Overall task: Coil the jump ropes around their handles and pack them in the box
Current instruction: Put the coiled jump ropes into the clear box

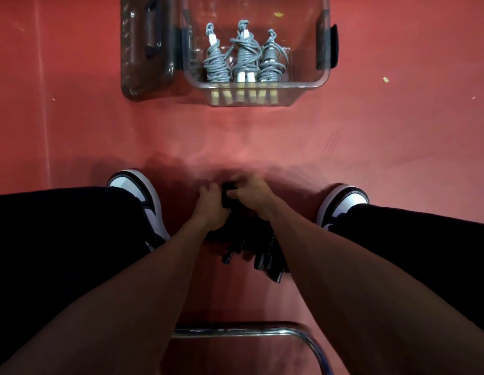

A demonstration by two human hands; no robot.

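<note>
Black jump rope (251, 247): left hand (209, 205) and right hand (249, 193) both closed on it above floor; wind turns snug, even, before boxing in clear box (323, 77).

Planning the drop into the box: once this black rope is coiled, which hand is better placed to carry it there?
Probably the right hand: it grips the black rope at its top, and the box sits ahead, slightly right. The left hand grips it lower down.

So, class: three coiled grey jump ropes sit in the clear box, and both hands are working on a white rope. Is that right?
Not quite. The head view shows both hands, left and right, on a black rope, not white. Three grey ropes do sit in the clear box.
</note>
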